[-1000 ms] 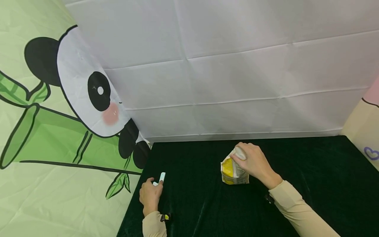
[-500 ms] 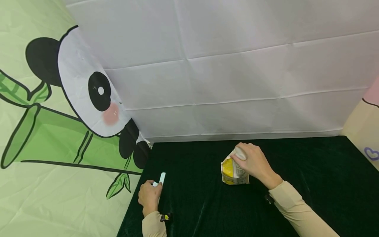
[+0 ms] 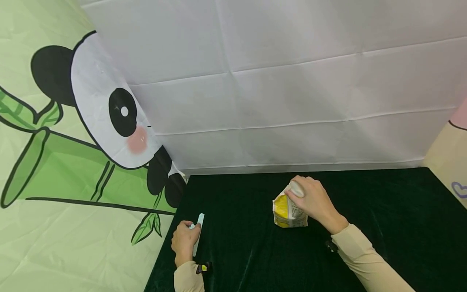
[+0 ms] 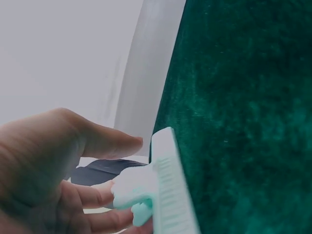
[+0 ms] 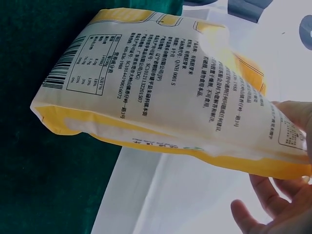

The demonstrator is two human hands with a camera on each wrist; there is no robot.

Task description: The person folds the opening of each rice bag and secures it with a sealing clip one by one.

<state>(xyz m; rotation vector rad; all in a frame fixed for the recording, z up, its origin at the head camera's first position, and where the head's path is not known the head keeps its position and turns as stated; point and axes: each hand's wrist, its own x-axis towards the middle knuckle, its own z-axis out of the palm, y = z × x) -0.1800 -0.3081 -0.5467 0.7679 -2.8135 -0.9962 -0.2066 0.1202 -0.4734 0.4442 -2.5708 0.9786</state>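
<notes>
Right hand gripping top of yellow snack bag upright on dark green cloth, left hand pinching pale mint clip near cloth's edge.

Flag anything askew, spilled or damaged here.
Nothing stands out. The right hand holds the yellow snack bag upright by its bunched top; the left hand grips a pale green bag clip. No spill shows.

clip left on cloth (near its edge) | bag right, centre | backdrop behind
</notes>
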